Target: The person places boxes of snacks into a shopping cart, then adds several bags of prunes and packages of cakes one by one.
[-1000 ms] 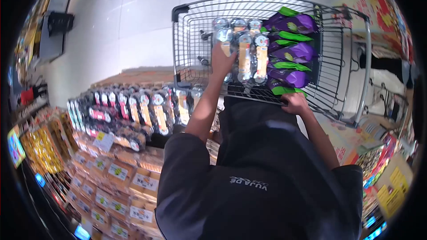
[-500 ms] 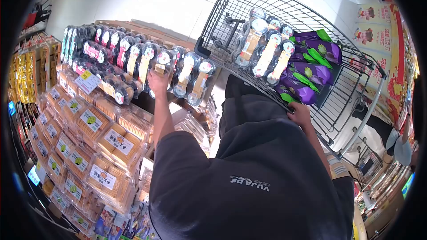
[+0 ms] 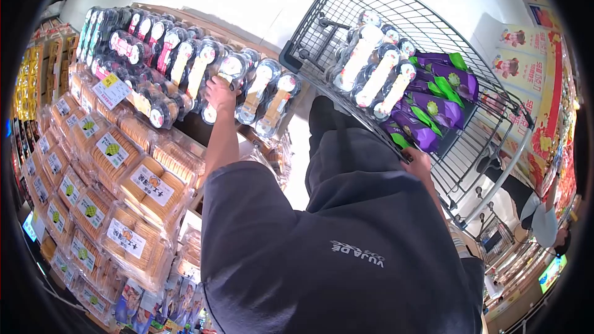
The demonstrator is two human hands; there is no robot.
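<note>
My left hand (image 3: 220,94) is closed around the near end of a clear pack of round-lidded tubs (image 3: 234,67) with a pale paper band, among similar packs on the display. To its right stand other banded tub packs (image 3: 263,83). My right hand (image 3: 418,164) grips the near side rim of the shopping cart (image 3: 350,109); part of its fingers is hidden. Inside the cart, several banded tub packs (image 3: 385,74) sit beside several purple bags with green ends (image 3: 442,108).
Clear boxes of biscuits (image 3: 151,182) are stacked on the left, in front of the tub packs. A price card (image 3: 112,91) stands above them. Another person (image 3: 538,210) is at the far right, near a second cart (image 3: 495,238). Red-and-cream posters (image 3: 516,62) line the right side.
The view has shifted slightly, and the display sits further left and higher. My left hand stays on the tub pack, which looks slightly more tilted. My right hand remains on the cart.
</note>
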